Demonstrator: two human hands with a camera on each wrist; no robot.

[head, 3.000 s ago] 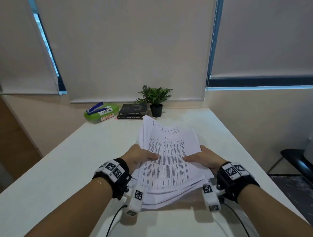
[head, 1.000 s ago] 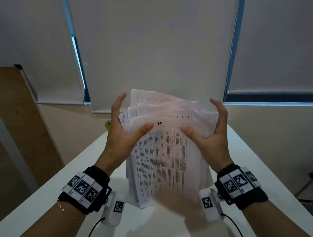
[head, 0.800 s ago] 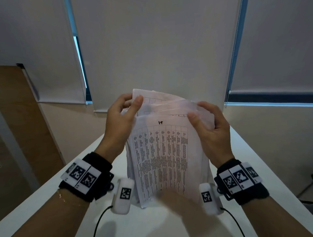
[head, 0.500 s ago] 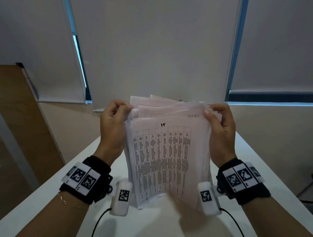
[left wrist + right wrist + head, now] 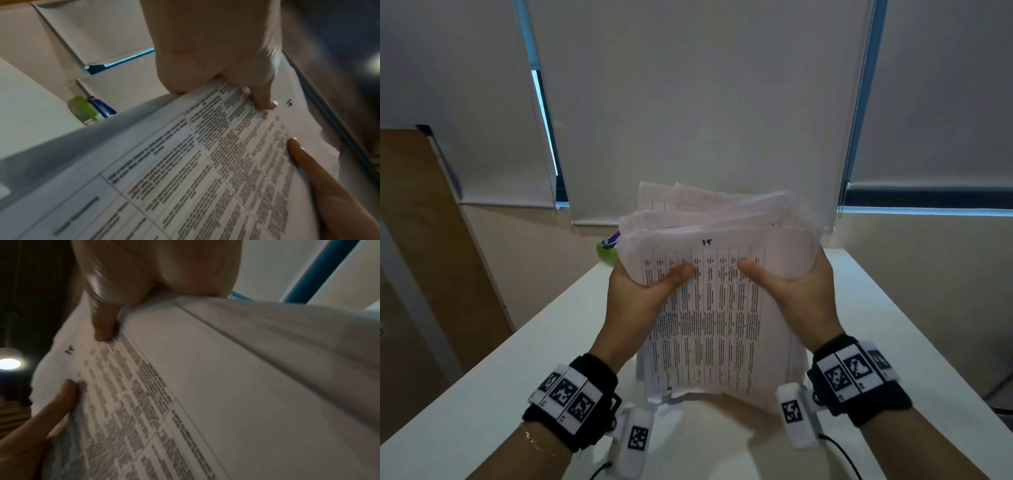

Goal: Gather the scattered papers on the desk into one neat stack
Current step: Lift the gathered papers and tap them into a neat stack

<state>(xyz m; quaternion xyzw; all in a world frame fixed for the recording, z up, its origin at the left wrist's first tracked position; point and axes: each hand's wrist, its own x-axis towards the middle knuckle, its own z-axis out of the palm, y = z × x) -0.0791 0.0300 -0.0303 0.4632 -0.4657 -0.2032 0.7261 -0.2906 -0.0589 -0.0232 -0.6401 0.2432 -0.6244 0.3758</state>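
A thick bundle of printed papers (image 5: 717, 318) stands upright on its lower edge on the white desk (image 5: 517, 370). Its top edges are fanned and uneven. My left hand (image 5: 640, 291) grips the bundle's left side, thumb across the front sheet and fingers hidden behind. On the opposite side my right hand (image 5: 791, 287) grips the same way. In the left wrist view the papers (image 5: 205, 170) fill the frame under my left hand (image 5: 242, 91). The right wrist view shows the papers (image 5: 205, 386) with my right hand (image 5: 115, 318) clamped on their edge.
A green and blue package (image 5: 607, 251) peeks out at the desk's far end, left of the bundle; it also shows in the left wrist view as the package (image 5: 88, 110). Closed roller blinds (image 5: 688, 102) cover the windows behind. The desk's right edge (image 5: 928, 325) runs close to my right wrist.
The papers were lifted from lying flat to standing on edge. My hands slid from the bundle's top corners down onto its sides, thumbs now pressed on the front sheet.
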